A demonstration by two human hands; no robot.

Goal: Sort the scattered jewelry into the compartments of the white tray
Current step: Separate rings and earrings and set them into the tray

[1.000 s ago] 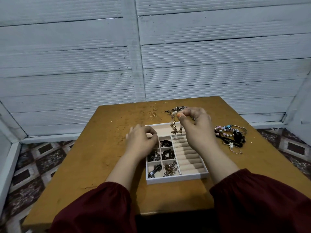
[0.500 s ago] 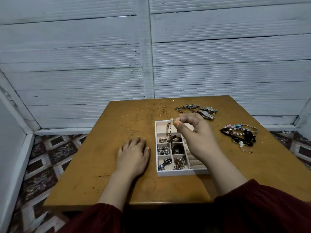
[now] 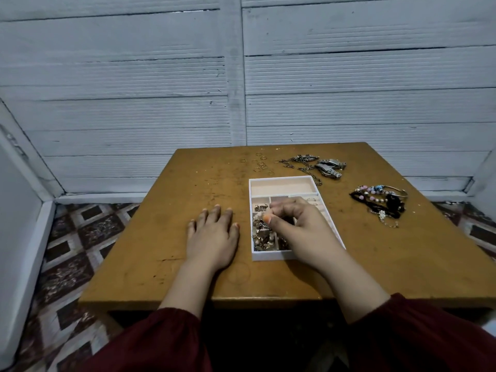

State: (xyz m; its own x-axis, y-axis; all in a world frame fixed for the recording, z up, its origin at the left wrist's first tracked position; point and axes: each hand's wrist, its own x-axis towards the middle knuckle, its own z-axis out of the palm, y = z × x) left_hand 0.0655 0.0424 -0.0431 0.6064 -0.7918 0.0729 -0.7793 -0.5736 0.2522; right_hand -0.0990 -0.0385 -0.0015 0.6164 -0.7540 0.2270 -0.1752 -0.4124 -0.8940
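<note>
Reaching right hand (image 3: 300, 226) over white tray (image 3: 281, 182), left hand (image 3: 212, 234) flat beside it

The left hand (image 3: 212, 234) lies flat, palm down, on the surface (image 3: 150, 253), its fingers (image 3: 216, 210) stretched forward and slightly spread, the thumb out to the right. Its forearm runs straight back to a dark red sleeve (image 3: 166, 342). The right hand (image 3: 300, 224) hovers low with the wrist bent, knuckles up, the fingers curled down and inward. Thumb and forefinger meet in a pinching grip; what they hold is too blurred to tell. The right forearm slants back to the right into the other sleeve.
</note>
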